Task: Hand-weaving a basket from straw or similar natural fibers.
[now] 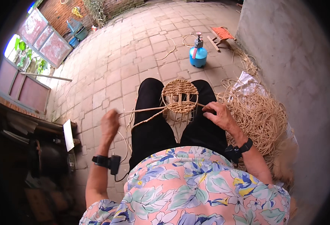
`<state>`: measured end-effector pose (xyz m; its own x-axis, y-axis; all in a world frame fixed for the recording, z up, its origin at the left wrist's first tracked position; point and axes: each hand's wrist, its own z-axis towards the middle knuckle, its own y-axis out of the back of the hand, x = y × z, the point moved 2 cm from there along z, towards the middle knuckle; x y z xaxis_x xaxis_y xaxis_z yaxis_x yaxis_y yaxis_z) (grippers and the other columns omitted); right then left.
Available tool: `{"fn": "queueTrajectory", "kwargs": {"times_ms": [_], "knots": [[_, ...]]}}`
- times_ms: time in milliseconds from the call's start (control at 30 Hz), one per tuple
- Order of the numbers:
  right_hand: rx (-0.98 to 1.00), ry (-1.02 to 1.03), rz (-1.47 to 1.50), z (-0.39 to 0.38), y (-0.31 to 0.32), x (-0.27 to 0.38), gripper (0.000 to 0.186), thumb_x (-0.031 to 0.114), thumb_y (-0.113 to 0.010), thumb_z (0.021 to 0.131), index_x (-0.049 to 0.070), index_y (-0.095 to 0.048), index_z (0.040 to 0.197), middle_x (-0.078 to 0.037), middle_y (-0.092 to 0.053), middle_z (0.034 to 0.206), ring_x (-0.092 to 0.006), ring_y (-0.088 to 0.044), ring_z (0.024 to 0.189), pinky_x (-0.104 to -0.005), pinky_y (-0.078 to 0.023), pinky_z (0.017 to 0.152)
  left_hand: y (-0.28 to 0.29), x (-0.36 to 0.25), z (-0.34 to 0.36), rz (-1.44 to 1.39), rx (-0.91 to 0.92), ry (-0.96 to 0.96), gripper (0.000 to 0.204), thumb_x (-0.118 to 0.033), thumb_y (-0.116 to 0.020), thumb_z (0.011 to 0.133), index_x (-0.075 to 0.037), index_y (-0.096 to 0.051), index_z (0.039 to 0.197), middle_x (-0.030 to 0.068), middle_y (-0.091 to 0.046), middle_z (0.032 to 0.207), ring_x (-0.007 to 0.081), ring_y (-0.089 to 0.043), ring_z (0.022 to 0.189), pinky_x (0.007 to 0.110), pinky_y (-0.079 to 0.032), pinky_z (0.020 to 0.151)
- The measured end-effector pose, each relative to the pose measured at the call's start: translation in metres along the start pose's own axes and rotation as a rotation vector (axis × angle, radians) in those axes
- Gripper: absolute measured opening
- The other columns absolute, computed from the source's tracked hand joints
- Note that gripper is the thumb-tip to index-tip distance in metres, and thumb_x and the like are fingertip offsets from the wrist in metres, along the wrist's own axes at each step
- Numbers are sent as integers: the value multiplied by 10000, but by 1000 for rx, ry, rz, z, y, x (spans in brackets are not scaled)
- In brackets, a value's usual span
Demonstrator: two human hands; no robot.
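Observation:
A round piece of straw-coloured weaving [180,87] on a wire frame rests between my knees. Its upper part is densely woven, a band crosses lower down, and gaps show between upright strands. Out to the left, my left hand [110,122] is closed, slightly blurred, on a straw cord [144,110] stretched taut from the weaving. A thicker twisted cord [149,119] slants from the same side down over my left thigh. My right hand [219,114] is at the weaving's right edge, thumb and fingers pinched on a short strand that runs to it.
A large heap of loose straw cord [257,120] lies right of my leg, against a grey wall [296,56]. Ahead on the paving stand a blue pump sprayer [198,56] and an orange-topped folding stool [223,33]. Dark clutter [46,157] fills the left side.

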<state>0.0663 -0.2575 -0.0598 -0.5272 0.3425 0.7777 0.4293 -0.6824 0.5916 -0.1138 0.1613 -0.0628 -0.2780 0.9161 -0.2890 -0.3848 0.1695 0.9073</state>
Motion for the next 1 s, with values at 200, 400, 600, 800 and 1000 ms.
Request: {"fn": "queueTrajectory", "kwargs": {"times_ms": [200,400,600,800,1000], "knots": [[25,8,-15,1,-2,-4,166,128,-733,800,23,-710,927,-117,-693,848,-276,-662,830,-372,-515,771,40,115,-39,479,241,394,189,-193,-653,847,-76,-711,984,157,-722,962,339,-688,929,419,-541,804],[14,29,-42,2,-5,0,166,130,-726,799,14,-704,916,-132,-691,859,-301,-662,831,-395,-510,781,33,-135,15,-513,239,-28,166,-145,-694,885,-22,-737,988,154,-739,967,269,-721,875,361,-551,767],[-14,6,4,-2,-6,-5,167,124,-725,797,12,-698,919,-136,-685,853,-306,-658,824,-395,-506,771,11,-146,19,-387,157,-144,131,-132,-667,835,-14,-710,872,172,-690,782,298,-677,699,387,-527,658],[-33,0,12,-6,-1,-8,163,117,-728,797,23,-697,927,-125,-682,862,-299,-652,823,-390,-505,771,36,113,-17,539,130,499,208,-266,-645,839,-71,-712,867,170,-716,889,357,-691,803,470,-554,702],[-17,-17,3,-5,-3,-7,160,111,-725,801,20,-698,930,-123,-683,870,-294,-651,832,-386,-508,771,36,45,3,29,11,202,190,-178,-671,844,-74,-750,982,125,-735,986,294,-706,914,396,-548,815]]}}
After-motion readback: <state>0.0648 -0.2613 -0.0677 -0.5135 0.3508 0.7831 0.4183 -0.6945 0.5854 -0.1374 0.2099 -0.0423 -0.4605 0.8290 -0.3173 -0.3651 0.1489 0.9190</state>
